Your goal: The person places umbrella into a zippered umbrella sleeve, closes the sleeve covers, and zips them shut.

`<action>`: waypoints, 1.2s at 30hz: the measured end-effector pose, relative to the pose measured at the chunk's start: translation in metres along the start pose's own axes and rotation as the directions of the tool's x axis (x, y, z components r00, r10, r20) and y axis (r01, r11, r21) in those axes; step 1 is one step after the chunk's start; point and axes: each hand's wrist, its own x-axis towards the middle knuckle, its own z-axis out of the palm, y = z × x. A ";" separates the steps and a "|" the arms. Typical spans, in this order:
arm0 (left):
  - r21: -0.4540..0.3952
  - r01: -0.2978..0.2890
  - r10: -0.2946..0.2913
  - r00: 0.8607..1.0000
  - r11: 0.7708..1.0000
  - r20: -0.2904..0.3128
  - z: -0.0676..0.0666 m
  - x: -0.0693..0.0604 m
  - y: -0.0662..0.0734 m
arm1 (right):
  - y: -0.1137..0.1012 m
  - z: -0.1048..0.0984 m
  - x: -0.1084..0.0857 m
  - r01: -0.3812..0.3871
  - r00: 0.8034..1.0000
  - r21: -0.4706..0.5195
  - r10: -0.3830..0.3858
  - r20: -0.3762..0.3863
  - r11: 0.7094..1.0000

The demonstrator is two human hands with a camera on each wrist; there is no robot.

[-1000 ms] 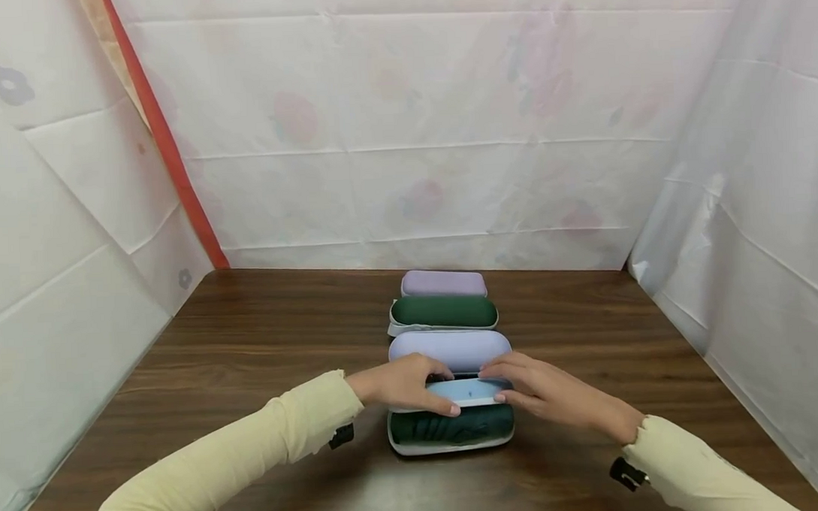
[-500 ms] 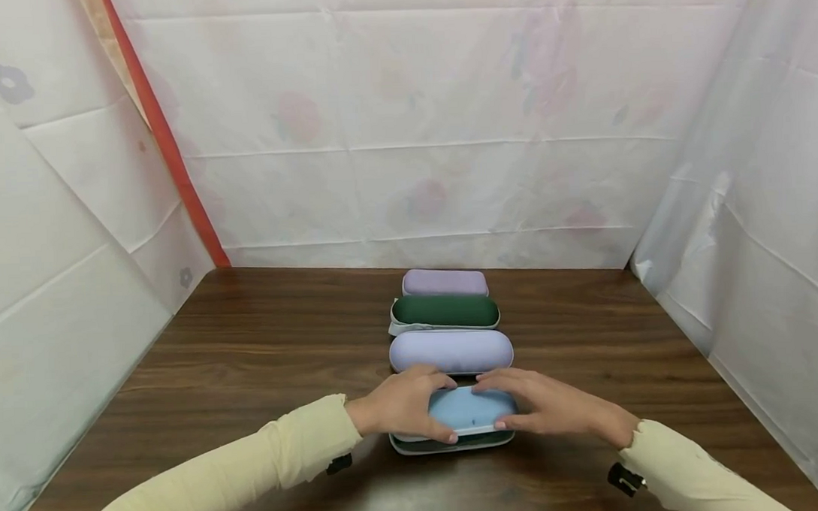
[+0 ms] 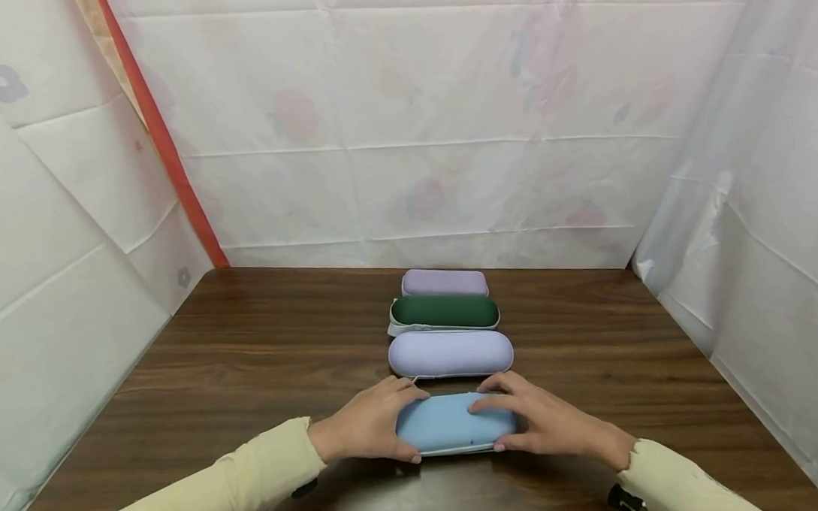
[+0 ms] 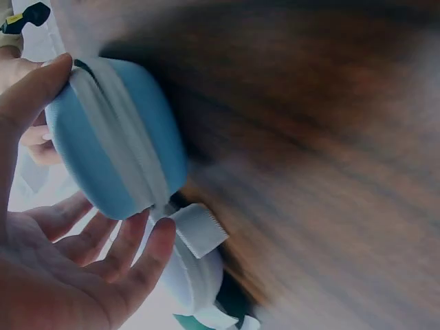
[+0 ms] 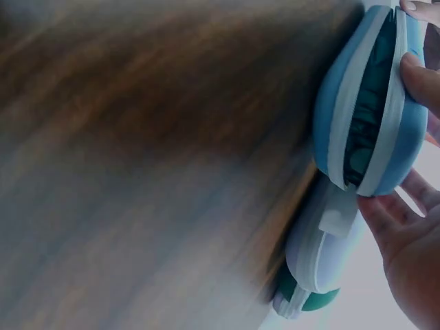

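A light-blue zippered case (image 3: pixel 449 423) with a dark interior lies at the near end of a row on the wooden table. My left hand (image 3: pixel 374 422) spans its left end, thumb at the front edge and fingers behind. At the right end, my right hand (image 3: pixel 539 416) grips the lid, with its thumb on the front rim and fingers over the top. In the right wrist view the zip (image 5: pixel 385 117) is parted and dark green contents show in the gap. On the left end, in the left wrist view, the two zip bands (image 4: pixel 120 130) lie close together.
Behind the blue case stand a lavender case (image 3: pixel 451 352), a green case (image 3: pixel 445 312) with a pale rim, and a purple case (image 3: pixel 444 282). Patterned white sheets (image 3: pixel 391 136) enclose the back and sides of the brown table (image 3: pixel 283 327).
The blue lid has swung forward and down over the dark green inside. My left hand has slid left to the case's end; the right hand stays at the right end.
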 end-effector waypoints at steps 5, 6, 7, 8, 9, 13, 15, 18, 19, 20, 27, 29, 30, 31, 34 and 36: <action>-0.035 -0.018 0.018 1.000 0.999 -0.006 0.002 -0.001 -0.005 | 0.000 0.005 -0.001 0.000 0.999 -0.007 0.000 -0.047 1.000; -0.066 -0.017 0.018 1.000 0.998 0.011 0.002 0.000 -0.008 | 0.000 0.006 -0.001 -0.003 0.999 -0.007 0.003 -0.054 1.000; -0.110 -0.015 0.019 0.999 0.994 0.030 0.001 0.001 -0.012 | 0.001 0.007 -0.001 -0.005 0.998 -0.008 0.004 -0.059 1.000; -0.160 -0.012 0.020 0.999 0.987 0.049 -0.001 0.002 -0.017 | 0.001 0.007 -0.001 -0.011 0.998 -0.006 0.011 -0.062 1.000; -0.226 -0.004 0.020 0.997 0.974 0.070 -0.003 0.003 -0.023 | 0.001 0.008 -0.001 -0.013 0.998 -0.007 0.012 -0.067 1.000; -0.425 -0.002 0.050 0.994 0.905 0.102 -0.010 0.009 -0.044 | 0.001 0.009 -0.002 -0.022 0.997 -0.009 0.022 -0.077 1.000; -0.461 -0.029 0.086 0.991 0.887 0.105 -0.011 0.012 -0.052 | 0.001 0.009 -0.002 -0.026 0.997 -0.015 0.025 -0.079 1.000; -0.436 -0.056 0.124 0.984 0.898 0.129 -0.010 0.018 -0.056 | 0.001 0.009 -0.002 -0.024 0.997 -0.022 0.022 -0.077 0.999; -0.424 -0.066 0.137 0.981 0.903 0.139 -0.010 0.020 -0.056 | 0.001 0.009 -0.002 -0.021 0.997 -0.024 0.019 -0.077 1.000; -0.405 -0.075 0.146 0.978 0.911 0.148 -0.010 0.022 -0.056 | 0.001 0.009 -0.002 -0.026 0.997 -0.023 0.024 -0.073 0.999; -0.266 -0.129 0.176 0.971 0.955 0.161 -0.011 0.031 -0.050 | 0.000 0.008 -0.002 -0.024 0.998 -0.028 0.022 -0.064 0.999; -0.222 -0.130 0.165 0.975 0.966 0.147 -0.011 0.031 -0.049 | 0.000 0.006 -0.001 -0.014 0.998 -0.033 0.012 -0.055 0.999; -0.190 -0.131 0.159 0.978 0.973 0.138 -0.011 0.030 -0.049 | -0.001 0.005 0.000 -0.015 0.999 -0.033 0.014 -0.045 0.999; -0.149 -0.134 0.154 0.980 0.980 0.129 -0.010 0.030 -0.049 | -0.001 0.004 0.001 -0.017 0.999 -0.035 0.016 -0.035 0.999; 0.001 -0.180 0.180 0.980 0.984 0.091 -0.007 0.029 -0.049 | -0.004 0.000 0.005 -0.021 1.000 -0.036 0.021 -0.004 0.999; 0.115 -0.212 0.206 0.976 0.970 0.066 -0.005 0.027 -0.049 | -0.006 -0.003 0.010 -0.035 0.999 -0.038 0.036 0.024 0.999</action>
